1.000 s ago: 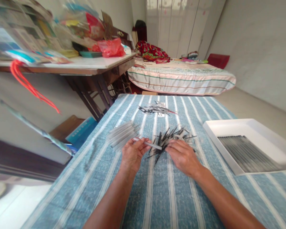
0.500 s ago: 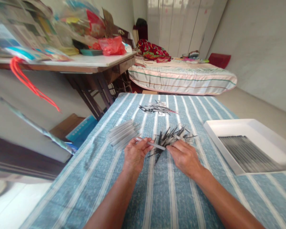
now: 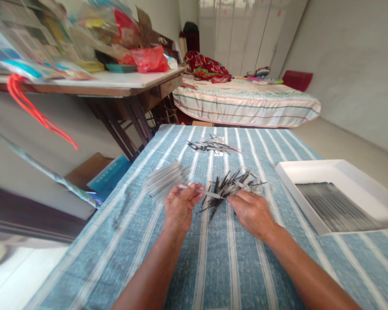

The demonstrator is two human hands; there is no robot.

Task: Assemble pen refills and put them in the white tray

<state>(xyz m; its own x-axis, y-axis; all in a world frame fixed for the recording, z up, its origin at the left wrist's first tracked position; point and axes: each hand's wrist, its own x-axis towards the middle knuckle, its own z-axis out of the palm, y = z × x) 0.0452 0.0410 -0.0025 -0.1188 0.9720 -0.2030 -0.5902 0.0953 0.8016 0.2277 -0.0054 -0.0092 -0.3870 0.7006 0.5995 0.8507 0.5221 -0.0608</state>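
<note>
My left hand (image 3: 180, 207) pinches a clear pen barrel (image 3: 203, 192) that points right, over the blue striped tablecloth (image 3: 220, 258). At the barrel's right end, my right hand (image 3: 250, 211) has its fingers pinched together on a thin dark refill. Just behind both hands lies a loose heap of black refills (image 3: 234, 183). A bundle of clear barrels (image 3: 163, 178) lies to the left of my left hand.
A white tray (image 3: 342, 170) holding rows of dark pens sits at the right. A smaller pile of thin parts (image 3: 213, 146) lies farther back. A cluttered desk (image 3: 116, 82) stands at the left and a bed (image 3: 245, 103) beyond the table.
Both hands have closed in slightly around the barrel, and my right fingers have come up to its right end. The piles and the tray have not moved.
</note>
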